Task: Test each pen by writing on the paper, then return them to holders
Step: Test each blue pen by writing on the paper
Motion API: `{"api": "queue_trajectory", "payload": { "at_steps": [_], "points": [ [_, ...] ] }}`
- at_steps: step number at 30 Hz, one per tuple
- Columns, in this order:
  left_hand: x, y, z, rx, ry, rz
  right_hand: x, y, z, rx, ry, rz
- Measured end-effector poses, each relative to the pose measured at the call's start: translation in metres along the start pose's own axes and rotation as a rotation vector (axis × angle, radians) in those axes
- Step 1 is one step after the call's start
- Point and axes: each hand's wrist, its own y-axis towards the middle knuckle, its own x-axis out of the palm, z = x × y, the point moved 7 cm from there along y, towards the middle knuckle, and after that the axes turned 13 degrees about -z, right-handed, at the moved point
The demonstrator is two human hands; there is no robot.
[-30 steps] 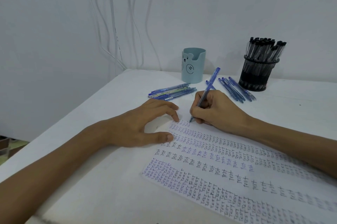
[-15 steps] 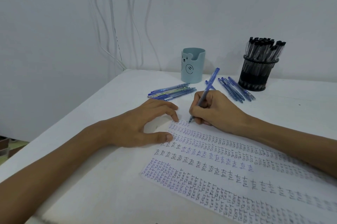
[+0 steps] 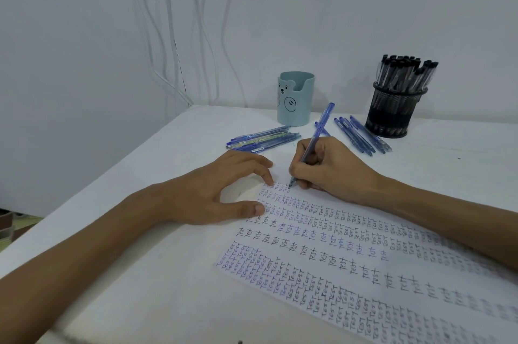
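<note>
My right hand (image 3: 328, 165) grips a blue pen (image 3: 316, 136), its tip touching the top left corner of the paper (image 3: 364, 259), which is covered in rows of handwritten words. My left hand (image 3: 213, 189) rests spread on the table, forefinger and thumb pressing the paper's left edge. A bundle of blue pens (image 3: 263, 138) lies behind my left hand. Several more blue pens (image 3: 361, 133) lie behind my right hand. A light blue bear-face holder (image 3: 295, 98) stands at the back. A black mesh holder (image 3: 396, 108) full of black-capped pens stands to its right.
The white table (image 3: 157, 273) meets the wall at the back, and its left edge drops to the floor. White cables (image 3: 171, 35) hang down the wall behind the table's far left corner.
The pen tip has shifted very slightly along the top line of writing. My left hand has stayed in place.
</note>
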Motion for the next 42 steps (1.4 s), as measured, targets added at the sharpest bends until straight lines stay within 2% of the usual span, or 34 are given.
{"api": "queue_trajectory", "payload": {
  "at_steps": [4,13,18,24,38,40,42],
  "points": [
    [0.000,0.000,-0.001,-0.008,0.003,-0.005,-0.001,0.001,0.001,0.028,0.050,0.012],
    [0.000,-0.001,0.000,-0.005,-0.004,-0.003,-0.012,0.008,0.013,0.166,0.532,0.075],
    [0.001,-0.001,-0.001,-0.011,-0.003,-0.011,-0.033,0.011,-0.002,0.026,0.526,0.077],
    [0.001,-0.001,0.000,-0.012,-0.018,-0.013,-0.072,0.010,0.012,0.162,0.614,0.243],
    [-0.001,-0.002,0.001,-0.004,-0.008,0.007,-0.114,0.013,0.041,0.234,0.238,0.358],
    [0.000,-0.002,0.000,-0.007,-0.017,-0.005,-0.118,0.013,0.045,0.266,0.207,0.358],
    [0.000,-0.002,0.000,-0.009,-0.017,-0.013,-0.120,0.013,0.047,0.311,0.075,0.315]
  ]
}}
